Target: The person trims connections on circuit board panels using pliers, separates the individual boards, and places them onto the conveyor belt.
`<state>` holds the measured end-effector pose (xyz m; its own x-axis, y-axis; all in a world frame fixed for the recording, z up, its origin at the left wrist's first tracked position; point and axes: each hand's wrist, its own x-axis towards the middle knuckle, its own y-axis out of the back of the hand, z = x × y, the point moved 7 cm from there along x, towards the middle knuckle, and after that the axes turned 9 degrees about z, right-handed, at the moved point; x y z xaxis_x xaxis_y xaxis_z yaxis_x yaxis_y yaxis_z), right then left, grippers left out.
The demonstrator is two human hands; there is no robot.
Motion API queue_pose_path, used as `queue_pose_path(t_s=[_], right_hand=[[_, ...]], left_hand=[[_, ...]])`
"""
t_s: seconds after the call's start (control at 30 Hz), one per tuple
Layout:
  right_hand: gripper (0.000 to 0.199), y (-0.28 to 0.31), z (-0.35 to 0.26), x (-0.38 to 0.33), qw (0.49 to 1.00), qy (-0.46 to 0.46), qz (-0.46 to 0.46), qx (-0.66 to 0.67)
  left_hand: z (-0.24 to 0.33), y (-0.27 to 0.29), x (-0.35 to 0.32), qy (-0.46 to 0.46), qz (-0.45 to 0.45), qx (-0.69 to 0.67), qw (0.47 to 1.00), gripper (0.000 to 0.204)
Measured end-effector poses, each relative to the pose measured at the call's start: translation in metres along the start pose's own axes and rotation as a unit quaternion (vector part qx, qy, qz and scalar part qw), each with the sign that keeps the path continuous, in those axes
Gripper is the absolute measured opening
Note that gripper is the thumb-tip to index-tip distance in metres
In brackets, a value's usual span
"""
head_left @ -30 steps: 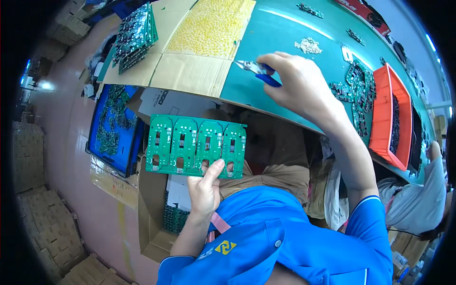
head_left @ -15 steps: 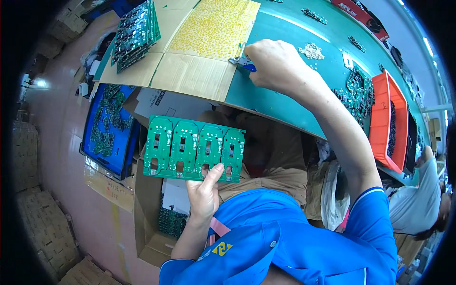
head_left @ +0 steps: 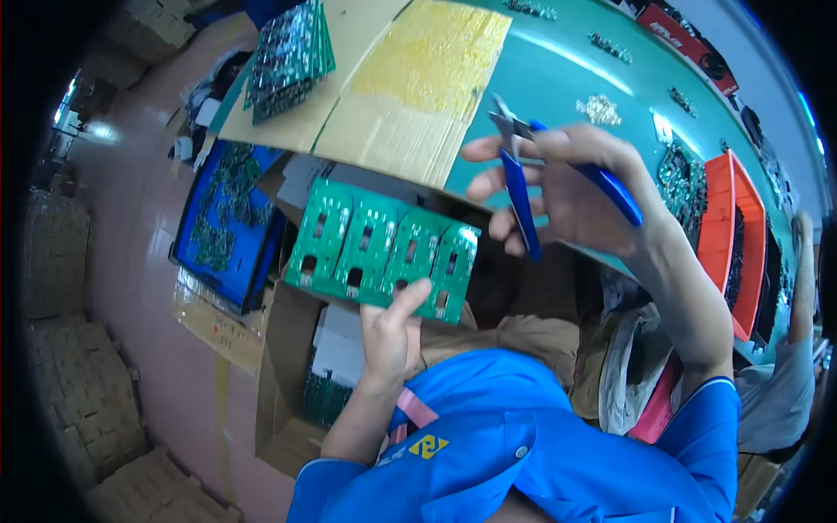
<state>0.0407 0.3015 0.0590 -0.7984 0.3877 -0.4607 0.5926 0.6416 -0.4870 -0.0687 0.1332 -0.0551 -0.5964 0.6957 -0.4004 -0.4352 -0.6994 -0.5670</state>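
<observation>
My left hand (head_left: 391,329) grips the near edge of a green circuit board panel (head_left: 370,240), thumb on top. Four-sided and tilted, the panel has several joined sections with cut-out slots. To its right, my right hand (head_left: 584,179) holds blue-handled side cutters (head_left: 520,187) with the handles spread and the jaws pointing up and away. The cutters are apart from the panel. Beyond the jaws lies a cardboard sheet (head_left: 392,131) with a yellow speckled patch on the green table (head_left: 545,83).
A stack of circuit boards (head_left: 292,57) stands on the cardboard at far left. The blue tray (head_left: 187,248) holds loose boards. On the right are an orange bin (head_left: 719,200), a pile of boards (head_left: 680,179) and small pale pieces (head_left: 599,110). Another person's sleeve (head_left: 776,397) shows at far right.
My right hand has come back from the table toward me, turned palm-up, and the cutters' handles are now spread. The panel has shifted slightly right and tilted in my left hand.
</observation>
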Motion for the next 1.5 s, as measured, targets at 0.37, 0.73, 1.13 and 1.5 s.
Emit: queue_pose_path(t_s=[0.37, 0.73, 1.13, 1.5], right_hand=[[0.061, 0.003, 0.071, -0.057, 0.805, 0.243, 0.139, -0.524], [0.057, -0.017, 0.083, -0.042, 0.628, 0.336, 0.096, -0.695], [0.052, -0.015, 0.083, -0.038, 0.619, 0.326, 0.096, -0.708], [0.052, -0.002, 0.083, -0.031, 0.693, 0.295, 0.071, -0.654]], left_hand=[[-0.006, -0.002, 0.0, 0.056, -0.028, -0.004, 0.998, 0.041], [-0.021, 0.011, -0.015, 0.039, -0.048, 0.068, 0.996, 0.044], [-0.02, 0.007, -0.015, 0.016, -0.058, 0.099, 0.993, 0.04], [-0.023, 0.007, -0.013, 0.02, -0.051, 0.096, 0.994, 0.038]])
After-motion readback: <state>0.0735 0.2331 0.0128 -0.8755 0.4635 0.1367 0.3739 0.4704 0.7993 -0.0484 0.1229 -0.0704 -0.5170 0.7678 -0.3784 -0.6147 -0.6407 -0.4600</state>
